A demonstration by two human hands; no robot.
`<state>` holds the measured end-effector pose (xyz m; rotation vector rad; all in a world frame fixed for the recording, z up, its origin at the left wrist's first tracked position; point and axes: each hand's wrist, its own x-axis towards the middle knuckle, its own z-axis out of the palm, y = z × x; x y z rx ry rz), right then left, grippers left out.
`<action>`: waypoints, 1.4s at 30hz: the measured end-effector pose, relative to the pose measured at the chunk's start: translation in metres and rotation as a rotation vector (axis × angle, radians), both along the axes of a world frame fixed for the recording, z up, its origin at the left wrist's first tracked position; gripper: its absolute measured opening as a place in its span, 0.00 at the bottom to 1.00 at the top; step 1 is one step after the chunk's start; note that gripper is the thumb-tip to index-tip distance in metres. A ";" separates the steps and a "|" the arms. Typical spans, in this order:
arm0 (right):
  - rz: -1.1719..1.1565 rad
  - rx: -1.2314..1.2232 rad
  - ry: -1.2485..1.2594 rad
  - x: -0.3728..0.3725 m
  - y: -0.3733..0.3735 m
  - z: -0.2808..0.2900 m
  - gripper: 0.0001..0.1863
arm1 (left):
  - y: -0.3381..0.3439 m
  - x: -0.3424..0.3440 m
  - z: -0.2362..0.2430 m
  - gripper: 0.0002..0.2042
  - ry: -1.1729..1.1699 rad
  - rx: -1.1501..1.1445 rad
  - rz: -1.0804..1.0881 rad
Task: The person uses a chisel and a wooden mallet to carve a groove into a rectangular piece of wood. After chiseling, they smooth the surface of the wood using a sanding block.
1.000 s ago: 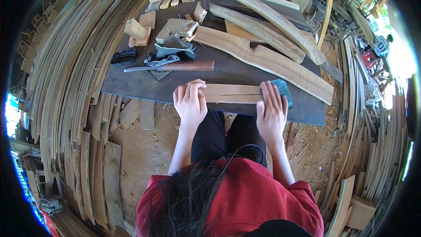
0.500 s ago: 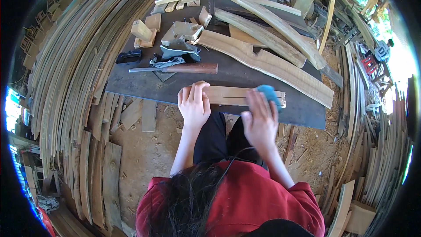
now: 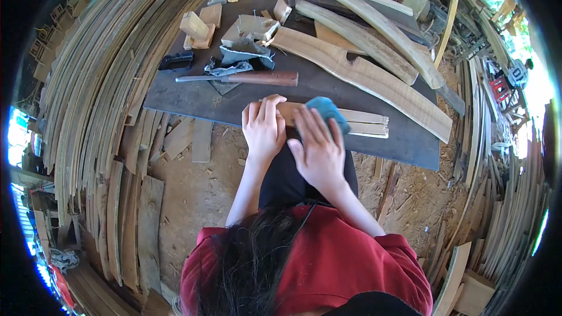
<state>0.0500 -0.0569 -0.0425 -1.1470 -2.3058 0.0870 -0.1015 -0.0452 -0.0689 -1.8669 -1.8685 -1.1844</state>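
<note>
A narrow wooden board [image 3: 366,119] lies along the near edge of the dark table, with a split running into its jagged right end. The fingers of my left hand [image 3: 264,129] are curled over its left end, holding it. My right hand [image 3: 319,149] presses a blue-green piece of sandpaper [image 3: 328,110] flat against the board's middle; the fingers partly cover it. Beyond the board lies a chisel [image 3: 266,78] with a brown wooden handle. Crumpled grey-blue scraps [image 3: 246,54] sit just past the chisel.
A long curved plank [image 3: 363,76] and two thicker pieces [image 3: 380,29] spread over the table's right side. Wood blocks [image 3: 199,29] stand at the far left, one block [image 3: 250,26] with nails. Stacked planks [image 3: 117,82] crowd the left; a person [image 3: 518,73] is far right.
My right hand has slid the sandpaper left along the board, toward my left hand. My left hand keeps its hold on the board's end. The whole view has shifted slightly.
</note>
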 end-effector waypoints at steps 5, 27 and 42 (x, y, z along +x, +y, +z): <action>-0.351 -0.025 -0.073 0.080 0.008 0.002 0.26 | -0.004 0.000 0.004 0.13 -0.008 0.005 -0.029; -0.375 0.048 -0.045 0.045 0.014 -0.001 0.28 | -0.001 0.002 0.002 0.12 -0.012 0.049 -0.021; -0.447 0.013 -0.111 0.073 0.012 -0.004 0.29 | -0.006 0.002 0.001 0.15 -0.095 0.047 -0.002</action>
